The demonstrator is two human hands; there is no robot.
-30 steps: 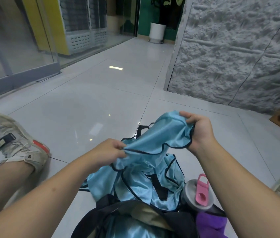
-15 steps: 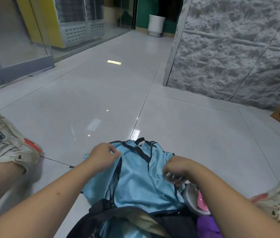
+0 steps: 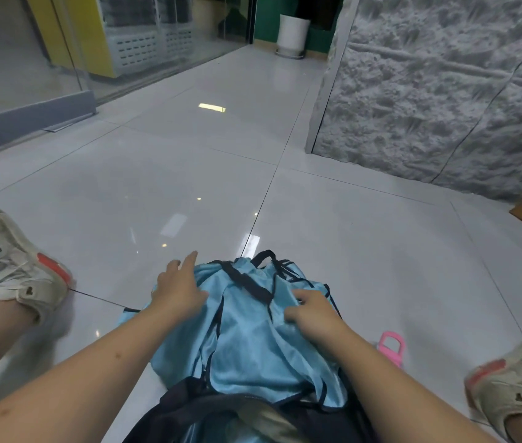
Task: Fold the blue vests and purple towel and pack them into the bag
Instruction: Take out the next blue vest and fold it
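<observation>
Blue vests (image 3: 246, 340) lie heaped on the tiled floor (image 3: 365, 251), near end draped over the dark bag (image 3: 221, 417) at my lap. Long axis runs away from me. Left hand (image 3: 178, 290), fingers spread flat, presses the far-left part of the cloth; right hand (image 3: 310, 311) lies on the right side, fingers bent into the fabric — gripping or just pressing, cannot tell. Both are equally near. Open floor ahead and on both sides; shoes well apart to either side. Pink bottle cap (image 3: 390, 343) sits just right of my right forearm. Purple towel not visible. My guess: flatten next, then fold across.
</observation>
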